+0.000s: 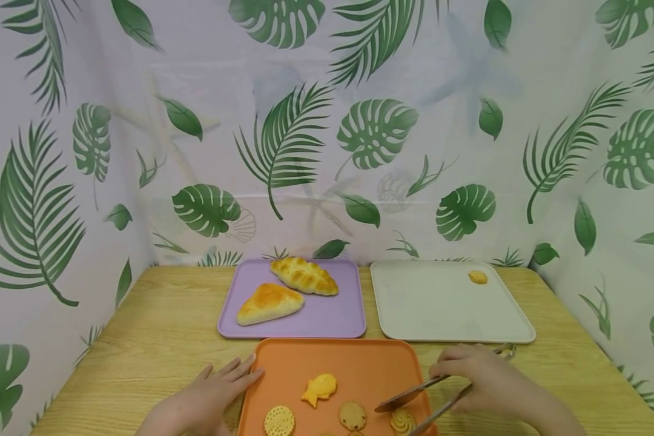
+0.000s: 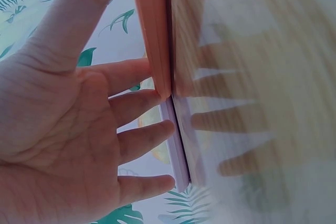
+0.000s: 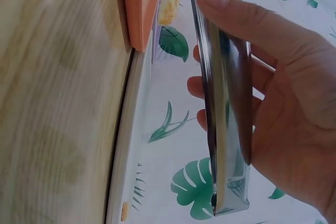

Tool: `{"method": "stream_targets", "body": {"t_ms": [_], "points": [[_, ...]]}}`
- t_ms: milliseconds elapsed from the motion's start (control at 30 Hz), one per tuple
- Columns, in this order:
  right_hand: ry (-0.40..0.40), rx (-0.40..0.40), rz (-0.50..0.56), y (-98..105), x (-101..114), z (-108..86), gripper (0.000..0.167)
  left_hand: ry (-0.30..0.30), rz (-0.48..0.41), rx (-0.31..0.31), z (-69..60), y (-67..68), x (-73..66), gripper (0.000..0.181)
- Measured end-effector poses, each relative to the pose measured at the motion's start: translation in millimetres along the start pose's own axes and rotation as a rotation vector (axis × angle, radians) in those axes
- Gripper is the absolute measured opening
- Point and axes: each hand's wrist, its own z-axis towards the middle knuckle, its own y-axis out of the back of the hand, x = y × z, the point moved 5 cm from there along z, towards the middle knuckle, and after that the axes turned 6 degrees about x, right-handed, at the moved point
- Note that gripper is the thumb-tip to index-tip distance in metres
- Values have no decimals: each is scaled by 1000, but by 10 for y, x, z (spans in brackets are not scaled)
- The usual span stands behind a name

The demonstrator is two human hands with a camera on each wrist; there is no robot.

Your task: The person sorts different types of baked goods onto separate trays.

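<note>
My right hand (image 1: 490, 381) grips metal tongs (image 1: 409, 396) over the right side of an orange tray (image 1: 370, 369). The tongs are spread, one arm on each side of a swirled cookie (image 1: 402, 421). Along the tray's left edge, my left hand (image 1: 201, 396) rests with straight fingers touching the rim, as the left wrist view also shows. On the tray lie a fish-shaped cookie (image 1: 320, 389), a dotted round cookie (image 1: 279, 421) and a round cookie with dark spots (image 1: 352, 416). More cookies are cut off by the lower frame edge.
Behind the orange tray stands a purple tray (image 1: 327, 318) with a triangular bread (image 1: 269, 304) and a braided bread (image 1: 305, 276). A white tray (image 1: 441, 303) to its right holds one small cookie (image 1: 477, 277). A leaf-patterned curtain (image 1: 305, 230) encloses the wooden table (image 1: 125, 363).
</note>
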Motion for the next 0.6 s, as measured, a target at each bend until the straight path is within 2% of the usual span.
{"method": "stream_targets", "body": {"t_ms": [200,367,600], "points": [[-54,-30,-109,22,-19,4,48,-17,-7,4,6,15,-2,110],[-127,-23,-118,24,-53,-3,46,-34,-22,7,15,13,9,109],[-143,-54,-134,57,-88,-23,46,-34,-7,4,28,-2,26,109]]}}
